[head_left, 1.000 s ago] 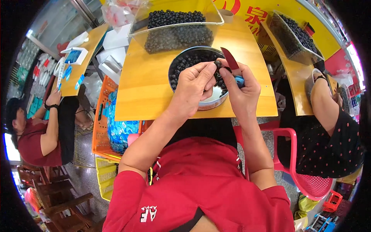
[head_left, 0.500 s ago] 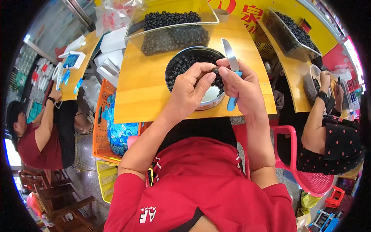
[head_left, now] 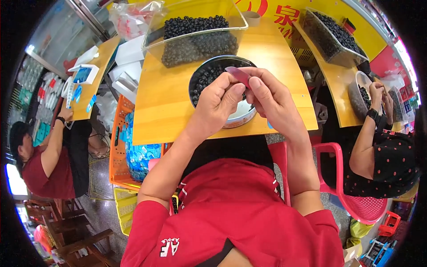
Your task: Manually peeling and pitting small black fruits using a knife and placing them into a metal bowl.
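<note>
Above a round tin (head_left: pixel 192 89) of small dark round berries (head_left: pixel 206 77), my two hands meet with their fingertips close together. My right hand (head_left: pixel 276 100) grips a small knife by its handle, mostly hidden in the palm. The knife's blade (head_left: pixel 239 76) points left, tilted, and shines reddish. My left hand (head_left: pixel 216 100) is closed in a pinch of thumb and forefinger beside the blade. The fingers hide the berry that showed there a moment earlier.
Behind the tin stands a large clear bin (head_left: pixel 200 46) of dark berries on the wooden table (head_left: pixel 164 102). An orange crate (head_left: pixel 116 149) with blue packets is at left. Co-workers sit on both sides, the right one by another berry bin (head_left: pixel 336 42). A pink chair (head_left: pixel 342 196) stands right.
The knife's blade has swung from upright at the right to pointing left, across my fingertips. My right hand has rolled inward, and the berry between the fingertips has gone out of sight.
</note>
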Action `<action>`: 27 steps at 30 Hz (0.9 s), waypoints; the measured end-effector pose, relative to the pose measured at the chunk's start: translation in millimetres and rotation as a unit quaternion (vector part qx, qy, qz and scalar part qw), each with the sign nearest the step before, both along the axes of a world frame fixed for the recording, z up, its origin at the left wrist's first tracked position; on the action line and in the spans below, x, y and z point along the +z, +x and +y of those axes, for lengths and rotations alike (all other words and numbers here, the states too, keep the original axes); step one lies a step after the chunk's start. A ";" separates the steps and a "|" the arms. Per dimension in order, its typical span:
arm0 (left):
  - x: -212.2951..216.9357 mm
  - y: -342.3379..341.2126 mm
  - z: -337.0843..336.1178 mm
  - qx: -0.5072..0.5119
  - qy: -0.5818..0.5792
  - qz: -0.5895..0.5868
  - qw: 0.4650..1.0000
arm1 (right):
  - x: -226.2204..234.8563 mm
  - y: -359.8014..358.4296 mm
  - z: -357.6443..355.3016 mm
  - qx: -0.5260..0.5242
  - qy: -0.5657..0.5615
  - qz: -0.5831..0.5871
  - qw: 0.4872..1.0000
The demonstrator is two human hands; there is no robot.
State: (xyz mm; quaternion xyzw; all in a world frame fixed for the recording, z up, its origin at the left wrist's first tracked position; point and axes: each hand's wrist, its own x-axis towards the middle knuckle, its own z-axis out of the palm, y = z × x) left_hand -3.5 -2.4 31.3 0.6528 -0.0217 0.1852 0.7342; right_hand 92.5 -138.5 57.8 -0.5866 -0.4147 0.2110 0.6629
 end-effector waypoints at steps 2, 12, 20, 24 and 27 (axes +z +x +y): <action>-0.5 -1.4 -0.6 0.037 0.065 -0.008 0.997 | 2.8 0.8 -2.3 0.007 -0.024 -0.007 1.000; 12.3 -0.1 51.7 -0.066 -0.217 0.018 0.974 | -9.7 20.9 -0.1 -0.031 -0.031 0.074 0.996; 27.9 20.1 92.0 -0.139 0.402 0.197 0.883 | -15.9 24.6 0.0 -0.020 -0.030 0.114 0.993; 29.9 25.2 60.1 -0.142 0.752 0.260 0.589 | -18.0 22.1 -0.7 -0.019 -0.045 0.089 0.995; 26.4 31.5 50.1 -0.176 0.781 0.265 0.538 | -17.1 23.5 -0.3 -0.017 -0.048 0.075 0.996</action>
